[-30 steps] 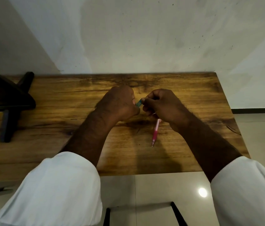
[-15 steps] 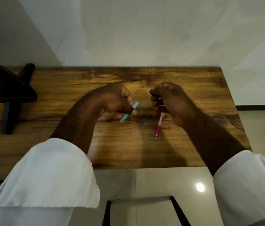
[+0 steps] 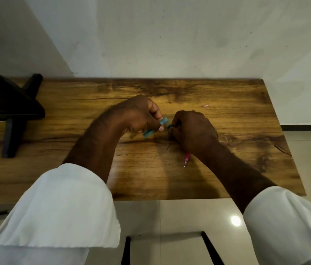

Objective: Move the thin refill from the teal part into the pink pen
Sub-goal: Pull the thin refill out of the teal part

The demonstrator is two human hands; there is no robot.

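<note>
We look down on a wood-grain counter (image 3: 227, 169) pushed against a scuffed pale wall (image 3: 170, 35), with glossy floor tiles (image 3: 179, 213) below and a dark stand (image 3: 13, 119) at its left end. A tiny pink piece (image 3: 205, 106) lies near the far edge. Our left hand (image 3: 137, 115) pinches the teal part (image 3: 155, 127), tilted, both ends showing. Our right hand (image 3: 192, 131) is curled tight around the pink pen (image 3: 186, 159), whose tip pokes out below the wrist; a dark teal bit (image 3: 170, 126) sits at its fingertips, possibly the refill's end, though blur hides it. Compared with half a second ago, the hands have drawn closer together, nearly touching.
</note>
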